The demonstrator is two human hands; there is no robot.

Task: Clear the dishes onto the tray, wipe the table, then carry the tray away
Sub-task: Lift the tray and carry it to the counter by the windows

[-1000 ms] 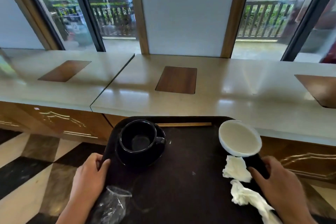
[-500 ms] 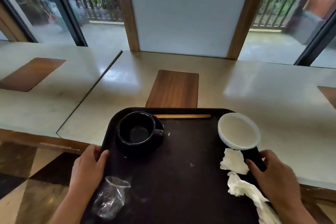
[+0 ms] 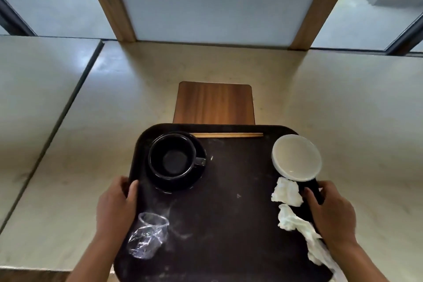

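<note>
A dark tray (image 3: 224, 213) is held over the beige table (image 3: 332, 110). My left hand (image 3: 115, 208) grips its left rim and my right hand (image 3: 332, 210) grips its right rim. On the tray sit a black cup (image 3: 172, 155) on a black saucer (image 3: 196, 178) at the far left, wooden chopsticks (image 3: 226, 135) along the far rim, and a white bowl (image 3: 296, 157) at the far right. Crumpled white napkins (image 3: 287, 192) lie by my right hand. A crushed clear plastic cup (image 3: 147, 238) lies near my left hand.
A brown wooden inlay (image 3: 215, 103) is set into the table just beyond the tray. A second table (image 3: 34, 89) adjoins on the left across a narrow seam. A white wall panel (image 3: 215, 0) with wooden posts and windows stands behind.
The tray has moved forward from beyond the table's edge to above the tabletop, near the wooden inlay. Both hands keep the same grip on the rims.
</note>
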